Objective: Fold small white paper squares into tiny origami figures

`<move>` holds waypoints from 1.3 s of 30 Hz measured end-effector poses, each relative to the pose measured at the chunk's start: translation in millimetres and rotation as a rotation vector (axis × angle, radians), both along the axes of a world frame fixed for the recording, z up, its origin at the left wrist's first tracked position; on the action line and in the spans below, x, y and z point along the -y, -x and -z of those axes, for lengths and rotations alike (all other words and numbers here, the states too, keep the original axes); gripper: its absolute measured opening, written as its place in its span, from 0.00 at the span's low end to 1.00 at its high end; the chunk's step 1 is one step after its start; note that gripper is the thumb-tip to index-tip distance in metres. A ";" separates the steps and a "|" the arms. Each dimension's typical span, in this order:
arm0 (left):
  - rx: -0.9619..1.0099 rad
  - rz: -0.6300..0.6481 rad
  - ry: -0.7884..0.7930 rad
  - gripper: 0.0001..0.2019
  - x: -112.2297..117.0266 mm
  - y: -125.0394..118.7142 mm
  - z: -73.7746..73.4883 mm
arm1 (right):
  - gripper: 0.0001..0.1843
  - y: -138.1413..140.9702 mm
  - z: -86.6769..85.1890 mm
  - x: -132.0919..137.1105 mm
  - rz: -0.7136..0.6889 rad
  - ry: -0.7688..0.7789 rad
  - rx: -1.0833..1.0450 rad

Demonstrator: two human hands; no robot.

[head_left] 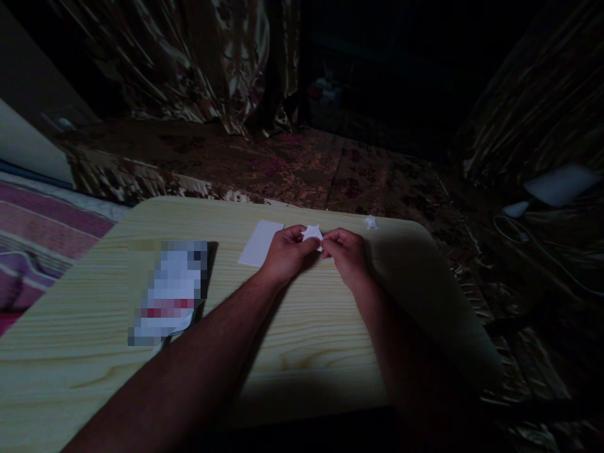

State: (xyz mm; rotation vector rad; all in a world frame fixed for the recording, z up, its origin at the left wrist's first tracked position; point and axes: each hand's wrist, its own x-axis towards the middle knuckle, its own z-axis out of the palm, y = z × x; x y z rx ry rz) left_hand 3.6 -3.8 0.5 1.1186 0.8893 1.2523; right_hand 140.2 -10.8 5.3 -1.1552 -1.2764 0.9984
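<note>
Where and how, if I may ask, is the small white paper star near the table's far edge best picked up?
From above, I'd say, pinching the small white paper star lightly across its middle: it lies alone on the light wooden table, its points tiny. The right hand is nearer, though busy with another white paper star.

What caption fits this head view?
Left hand and right hand pinch a small white paper star over a wooden table, a paper sheet beside them.
</note>
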 end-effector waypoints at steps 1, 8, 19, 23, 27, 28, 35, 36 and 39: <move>-0.004 -0.002 0.004 0.10 -0.1 0.1 -0.1 | 0.05 0.4 0.0 0.0 0.004 0.003 -0.003; 0.021 0.046 0.019 0.10 1.1 0.0 -2.1 | 0.05 1.0 -2.8 0.7 -0.010 0.064 -0.059; 0.069 0.121 0.046 0.09 -0.3 4.0 -2.3 | 0.06 -0.8 -4.6 1.1 -0.015 0.051 -0.010; 0.034 0.116 0.057 0.09 -1.2 4.0 -2.0 | 0.06 -0.1 -3.4 0.0 -0.030 0.063 -0.061; -0.035 0.115 0.054 0.09 -2.0 3.7 0.4 | 0.08 0.8 -2.3 -0.9 -0.026 0.099 -0.096; -0.054 0.112 0.053 0.10 -2.1 3.6 1.1 | 0.07 0.8 -2.1 -1.1 -0.025 0.096 -0.096; -0.139 0.066 -0.033 0.10 0.4 2.7 1.9 | 0.06 -0.1 -1.3 -2.0 -0.007 0.066 -0.108; -0.142 0.066 -0.042 0.10 0.7 2.7 1.6 | 0.07 0.1 -0.9 -2.1 -0.003 0.064 -0.109; -0.137 0.068 -0.056 0.10 0.9 2.6 1.1 | 0.06 1.3 0.5 -2.6 0.011 0.049 -0.110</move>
